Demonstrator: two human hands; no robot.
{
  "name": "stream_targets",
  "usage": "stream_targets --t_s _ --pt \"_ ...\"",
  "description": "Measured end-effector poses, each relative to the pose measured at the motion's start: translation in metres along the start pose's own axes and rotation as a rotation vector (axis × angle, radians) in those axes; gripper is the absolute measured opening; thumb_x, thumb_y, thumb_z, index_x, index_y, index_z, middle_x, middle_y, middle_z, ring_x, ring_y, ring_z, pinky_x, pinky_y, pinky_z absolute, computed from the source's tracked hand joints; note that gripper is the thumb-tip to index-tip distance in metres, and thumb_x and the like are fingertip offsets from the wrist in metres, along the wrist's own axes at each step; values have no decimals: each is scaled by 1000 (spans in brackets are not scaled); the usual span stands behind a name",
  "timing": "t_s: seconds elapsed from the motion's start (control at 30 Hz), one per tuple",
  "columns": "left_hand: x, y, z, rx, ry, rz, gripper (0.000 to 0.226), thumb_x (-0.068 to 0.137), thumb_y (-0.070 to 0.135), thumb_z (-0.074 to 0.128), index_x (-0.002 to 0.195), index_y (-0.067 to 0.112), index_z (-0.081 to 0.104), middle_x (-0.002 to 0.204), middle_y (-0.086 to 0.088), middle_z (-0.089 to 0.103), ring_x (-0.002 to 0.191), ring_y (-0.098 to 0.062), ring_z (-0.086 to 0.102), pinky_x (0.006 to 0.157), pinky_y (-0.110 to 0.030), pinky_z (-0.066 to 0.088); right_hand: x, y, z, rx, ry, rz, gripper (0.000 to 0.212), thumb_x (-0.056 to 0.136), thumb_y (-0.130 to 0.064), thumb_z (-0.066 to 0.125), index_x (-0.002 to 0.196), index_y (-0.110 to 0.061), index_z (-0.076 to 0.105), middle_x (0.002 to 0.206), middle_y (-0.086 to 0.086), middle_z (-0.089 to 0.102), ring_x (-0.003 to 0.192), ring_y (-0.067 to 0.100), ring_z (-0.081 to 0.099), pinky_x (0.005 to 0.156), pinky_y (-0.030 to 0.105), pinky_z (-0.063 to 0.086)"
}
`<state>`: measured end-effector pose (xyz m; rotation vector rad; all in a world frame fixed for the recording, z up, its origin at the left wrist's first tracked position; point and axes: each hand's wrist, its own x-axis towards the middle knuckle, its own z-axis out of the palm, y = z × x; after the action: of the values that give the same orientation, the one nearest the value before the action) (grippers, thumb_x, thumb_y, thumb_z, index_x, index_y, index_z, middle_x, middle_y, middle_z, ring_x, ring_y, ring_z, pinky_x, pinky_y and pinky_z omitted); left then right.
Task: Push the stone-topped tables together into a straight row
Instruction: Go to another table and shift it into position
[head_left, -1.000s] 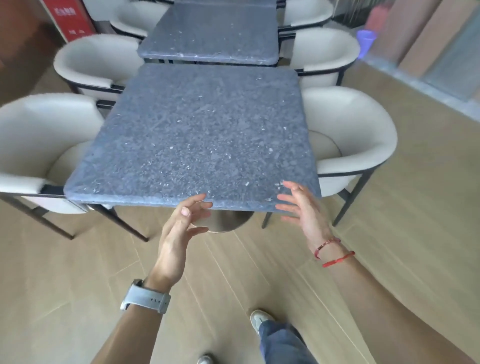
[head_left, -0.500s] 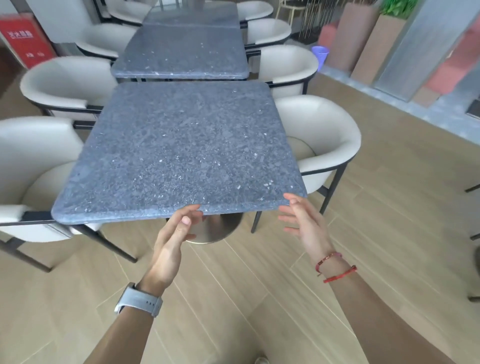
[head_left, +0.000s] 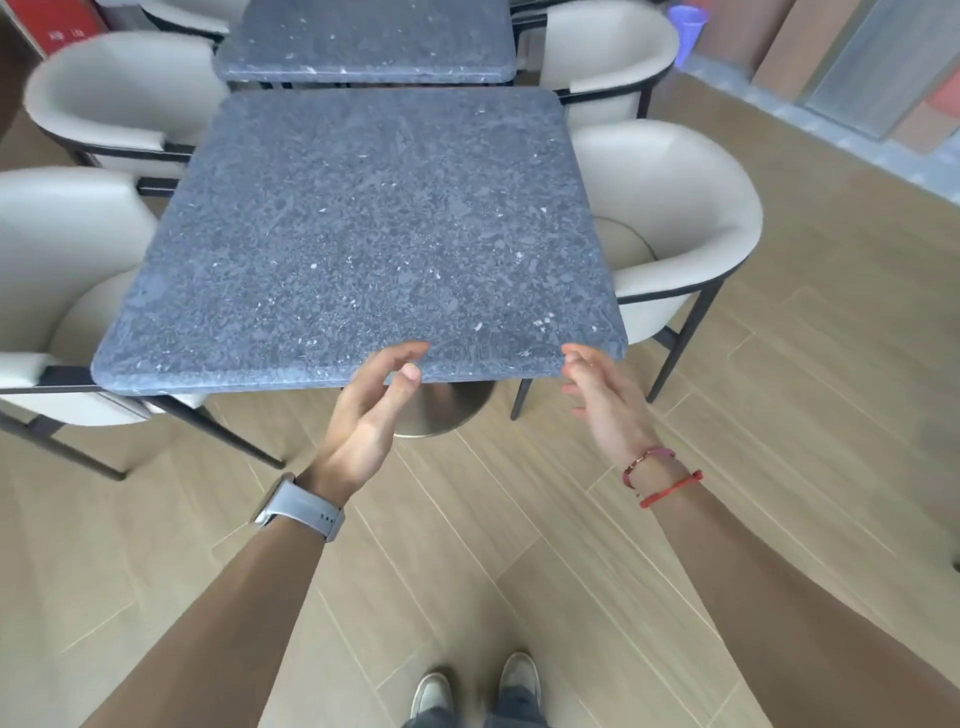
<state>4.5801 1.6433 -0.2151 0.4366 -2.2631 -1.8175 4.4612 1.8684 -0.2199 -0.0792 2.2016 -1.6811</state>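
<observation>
Since half a second ago my view has tipped downward: my two shoes (head_left: 475, 693) now show at the bottom, and the planters at the far right have slid out of sight. My left hand (head_left: 363, 410) has come up a little, so its fingertips now overlap the front edge of the near table (head_left: 358, 228); before they sat just under it. My right hand (head_left: 605, 400) is about where it was.

The near table has a speckled grey stone top on a round metal base (head_left: 444, 410), and it stands on a pale wood-plank floor (head_left: 779, 415). The far table (head_left: 363, 41) lies straight beyond it, with a narrow dark gap between the two tops. Cream tub chairs with dark frames flank both sides; one chair (head_left: 670, 218) is tucked in at the right.

Both my arms reach forward, palms turned inward toward each other. My left fingers are loosely curled and spread, gripping nothing. My right fingers are spread too, just at the front right corner; whether they touch the edge I cannot tell. A grey watch (head_left: 298, 512) rides my left wrist, red cords (head_left: 662, 475) my right.
</observation>
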Motion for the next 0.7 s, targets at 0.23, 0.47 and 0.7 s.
stream_targets --t_s 0.23,0.47,0.7 --pt "75 -70 5 370 -6 23 57 84 70 42 125 35 63 134 14 53 131 -12 37 108 -20 26 76 51 32 -212 2 -36 28 95 -51 56 119 -38 65 121 -8 67 99 -11 60 92 14 44" --pt "151 -137 22 768 36 55 76 81 77 30 137 33 58 160 -1 31 152 -29 14 118 -58 20 161 97 62 -640 137 -284 40 96 -49 54 129 -29 63 140 4 50 133 23 42 110 36 34" --pt "200 -196 41 1202 -18 85 82 87 78 23 155 34 34 166 -7 22 153 -39 11 122 -62 9 219 135 85 -1124 170 -446 61 91 -62 47 144 -34 50 159 16 31 145 36 28 119 57 18"
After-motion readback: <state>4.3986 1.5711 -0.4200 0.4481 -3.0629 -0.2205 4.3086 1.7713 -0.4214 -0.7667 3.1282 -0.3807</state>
